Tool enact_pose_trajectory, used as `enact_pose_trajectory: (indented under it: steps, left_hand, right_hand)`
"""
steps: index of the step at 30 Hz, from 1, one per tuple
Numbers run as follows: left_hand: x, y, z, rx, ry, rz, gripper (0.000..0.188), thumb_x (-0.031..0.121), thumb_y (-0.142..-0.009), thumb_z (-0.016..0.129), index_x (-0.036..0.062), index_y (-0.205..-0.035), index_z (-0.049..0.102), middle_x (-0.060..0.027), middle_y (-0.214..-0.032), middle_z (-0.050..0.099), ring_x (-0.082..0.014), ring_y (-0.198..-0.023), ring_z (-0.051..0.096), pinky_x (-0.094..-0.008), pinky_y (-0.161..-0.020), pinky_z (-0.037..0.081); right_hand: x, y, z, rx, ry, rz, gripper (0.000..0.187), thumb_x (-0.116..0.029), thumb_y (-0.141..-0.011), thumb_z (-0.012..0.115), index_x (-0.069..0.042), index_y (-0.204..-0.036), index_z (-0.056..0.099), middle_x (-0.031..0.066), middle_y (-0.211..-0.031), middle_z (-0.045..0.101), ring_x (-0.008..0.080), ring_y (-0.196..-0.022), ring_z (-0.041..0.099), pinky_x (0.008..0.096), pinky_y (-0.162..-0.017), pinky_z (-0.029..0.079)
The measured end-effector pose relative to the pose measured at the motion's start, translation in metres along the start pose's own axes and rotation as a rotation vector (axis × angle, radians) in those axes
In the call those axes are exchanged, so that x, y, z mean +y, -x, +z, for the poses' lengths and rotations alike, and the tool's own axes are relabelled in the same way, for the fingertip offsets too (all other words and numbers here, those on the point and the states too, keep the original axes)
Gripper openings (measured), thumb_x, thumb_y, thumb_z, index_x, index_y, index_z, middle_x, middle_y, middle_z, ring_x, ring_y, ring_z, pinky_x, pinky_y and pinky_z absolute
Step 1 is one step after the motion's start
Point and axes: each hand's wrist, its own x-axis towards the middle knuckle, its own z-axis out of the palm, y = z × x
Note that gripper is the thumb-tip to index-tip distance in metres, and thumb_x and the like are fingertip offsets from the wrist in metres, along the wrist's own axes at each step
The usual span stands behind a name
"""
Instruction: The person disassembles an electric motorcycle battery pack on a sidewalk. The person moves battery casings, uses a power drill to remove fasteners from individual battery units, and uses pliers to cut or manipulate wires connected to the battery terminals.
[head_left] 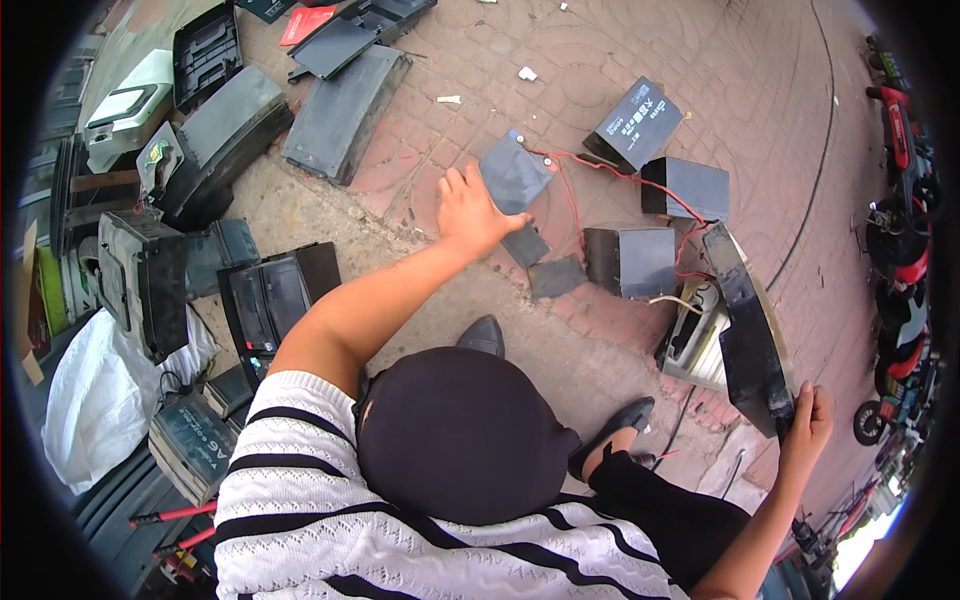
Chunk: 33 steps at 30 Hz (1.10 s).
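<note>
My left hand grips the near left end of a grey battery block, thumb along its near side and fingers along its left. A red wire runs from terminals at its far end. My right hand is closed round the lower end of a long black battery case, tilted upright at my right. Beneath the case sits an opened pale-and-black housing, partly hidden. Between my hands stands another grey battery block, with two flat dark pieces lying beside it.
Beyond are a black battery with white print and a grey one, linked by red wires. Several black cases are piled at left, near a white sack. Parked scooters line the right. A black cable crosses the paving.
</note>
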Motion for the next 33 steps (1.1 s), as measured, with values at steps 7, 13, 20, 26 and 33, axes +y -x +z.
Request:
enact_pose_trajectory:
  steps: [7,13,20,26,33]
  left_hand:
    - [0.006,0.029,0.004,-0.306,0.204,-0.051,0.114,0.045,-0.065,0.087,-0.0024,-0.146,0.021,-0.0310,-0.131,0.043,-0.0426,-0.117,0.052,-0.0480,-0.095,0.048]
    - [-0.035,-0.028,-0.011,-0.496,0.359,0.223,0.123,0.029,-0.059,0.093,0.0040,-0.152,0.016,-0.0276,-0.144,0.040,-0.0412,-0.133,0.042,-0.0469,-0.108,0.040]
    - [-0.012,-0.080,-0.012,-0.614,0.276,0.509,0.112,0.026,-0.056,0.094,0.0047,-0.146,0.031,-0.0262,-0.141,0.044,-0.0392,-0.129,0.048,-0.0442,-0.104,0.043]
    - [-0.010,-0.101,-0.009,-0.669,0.398,0.339,0.056,0.020,-0.075,0.084,0.0082,-0.123,0.058,-0.0123,-0.104,0.069,-0.0195,-0.094,0.066,-0.0331,-0.080,0.052]
    - [0.010,-0.110,-0.014,-0.690,0.340,0.262,0.022,0.019,-0.087,0.075,0.0075,-0.105,0.070,-0.0004,-0.071,0.067,-0.0056,-0.067,0.056,-0.0242,-0.061,0.044]
  right_hand:
    - [0.024,-0.020,-0.013,0.026,0.002,0.068,0.040,-0.027,-0.102,0.053,-0.008,-0.072,0.036,-0.0050,-0.067,0.030,0.0059,-0.064,0.027,0.0255,-0.055,0.022]
    - [0.043,-0.028,-0.023,0.068,0.008,0.105,0.040,-0.027,-0.102,0.055,-0.008,-0.070,0.038,-0.0059,-0.066,0.031,0.0047,-0.061,0.027,0.0248,-0.054,0.021]
    - [0.053,-0.024,-0.031,0.046,-0.071,0.244,0.037,-0.026,-0.101,0.057,-0.010,-0.071,0.041,-0.0073,-0.065,0.029,0.0029,-0.059,0.024,0.0245,-0.052,0.018]
    - [0.044,-0.014,-0.021,0.145,-0.054,0.285,0.035,-0.025,-0.102,0.055,-0.009,-0.073,0.044,-0.0076,-0.066,0.033,0.0026,-0.060,0.025,0.0237,-0.054,0.018]
    - [0.064,-0.004,-0.033,0.041,-0.016,0.325,0.031,-0.025,-0.102,0.054,-0.006,-0.078,0.048,-0.0068,-0.072,0.036,0.0024,-0.064,0.028,0.0218,-0.055,0.019]
